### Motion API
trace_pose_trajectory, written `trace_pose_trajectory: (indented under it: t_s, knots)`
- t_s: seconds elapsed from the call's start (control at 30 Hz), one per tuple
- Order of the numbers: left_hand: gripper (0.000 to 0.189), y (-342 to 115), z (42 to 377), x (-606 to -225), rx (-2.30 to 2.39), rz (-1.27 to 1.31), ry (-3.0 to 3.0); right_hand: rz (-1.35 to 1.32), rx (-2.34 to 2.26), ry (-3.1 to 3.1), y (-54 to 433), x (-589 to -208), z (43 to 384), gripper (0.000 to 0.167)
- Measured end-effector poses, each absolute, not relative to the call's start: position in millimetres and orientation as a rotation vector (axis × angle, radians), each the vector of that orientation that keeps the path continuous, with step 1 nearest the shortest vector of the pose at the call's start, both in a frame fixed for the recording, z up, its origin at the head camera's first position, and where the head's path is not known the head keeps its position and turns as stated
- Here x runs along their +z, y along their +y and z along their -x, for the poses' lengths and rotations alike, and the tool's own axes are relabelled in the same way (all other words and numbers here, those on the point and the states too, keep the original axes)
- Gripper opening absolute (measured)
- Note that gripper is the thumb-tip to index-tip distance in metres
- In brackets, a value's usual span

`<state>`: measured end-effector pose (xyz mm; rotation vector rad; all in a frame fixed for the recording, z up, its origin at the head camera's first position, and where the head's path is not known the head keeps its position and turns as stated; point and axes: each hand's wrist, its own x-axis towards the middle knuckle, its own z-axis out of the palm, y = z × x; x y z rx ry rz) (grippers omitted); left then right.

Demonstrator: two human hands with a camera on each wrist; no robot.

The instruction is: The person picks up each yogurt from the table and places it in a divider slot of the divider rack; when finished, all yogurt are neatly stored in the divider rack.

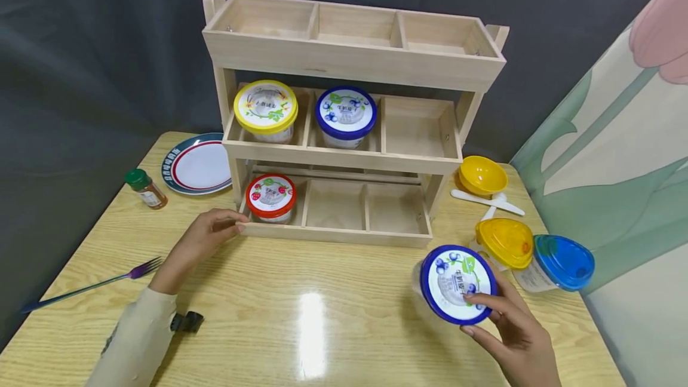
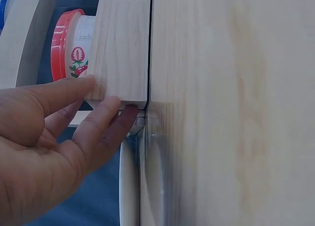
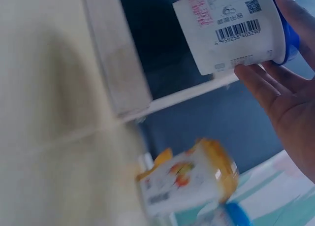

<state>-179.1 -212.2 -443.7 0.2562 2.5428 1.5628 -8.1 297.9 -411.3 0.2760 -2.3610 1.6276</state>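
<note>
My right hand (image 1: pixel 518 327) grips a round white tub with a blue lid (image 1: pixel 458 284) showing blueberries, held above the table right of centre. The right wrist view shows the tub's white side (image 3: pixel 231 34) with a barcode. At the lower left corner of the three-tier wooden rack (image 1: pixel 333 235), my left hand (image 1: pixel 212 237) touches the end of the bottom tier with its fingertips (image 2: pixel 129 113). A red-lidded tub (image 1: pixel 270 197) sits in the bottom tier's left compartment. In the middle tier stand a yellow-lidded tub (image 1: pixel 266 106) at left and another blue-lidded tub (image 1: pixel 346 113) in the centre.
Left of the rack are a plate (image 1: pixel 199 166), a green-capped bottle (image 1: pixel 145 189) and a fork (image 1: pixel 97 284). On the right lie a yellow bowl (image 1: pixel 482 175), white utensils (image 1: pixel 486 200), a yellow-lidded container (image 1: pixel 505 243) and a blue-lidded container (image 1: pixel 561 261), near the wall.
</note>
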Motion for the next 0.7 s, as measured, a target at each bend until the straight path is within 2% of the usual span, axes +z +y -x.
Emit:
trace_pose_trajectory:
  t_s: [0.17,0.43,0.7]
  knots:
    - [0.023,-212.4,178.3,-443.3,1.572,-0.261,2.556,-0.342,1.78,-2.151,284.5,-390.8,21.1,0.049]
    - [0.023,-210.8,178.4,-442.9,1.582,-0.276,2.549,-0.614,1.817,-1.976,274.6,-362.5,46.9,0.033]
    - [0.022,-211.6,178.2,-445.1,1.579,-0.283,2.559,-0.859,1.767,-1.858,275.0,-335.4,87.1,0.04]
